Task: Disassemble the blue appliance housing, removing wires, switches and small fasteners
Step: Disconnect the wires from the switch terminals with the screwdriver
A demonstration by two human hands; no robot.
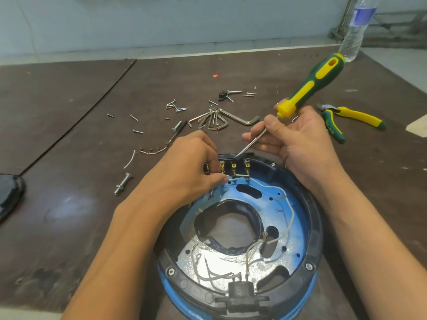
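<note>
The round blue appliance housing (298, 218) with a black rim lies open on the table in front of me. Black switches with brass terminals (234, 167) sit along its far edge. White wires (290, 211) run loosely across the inside. My left hand (191, 165) rests on the housing's far left edge and pinches a white wire by the switches. My right hand (298, 144) holds a green-and-yellow screwdriver (309, 86) by its metal shaft. The tip touches the top of the switch block.
Loose screws (175, 106), a set of hex keys (219, 118), a bolt with nut (122, 183) and cut wire pieces (152, 151) lie beyond the housing. Green-and-yellow pliers (353, 116) lie to the right. A water bottle (355, 31) stands at the back right. A dark object (9, 192) sits at the left edge.
</note>
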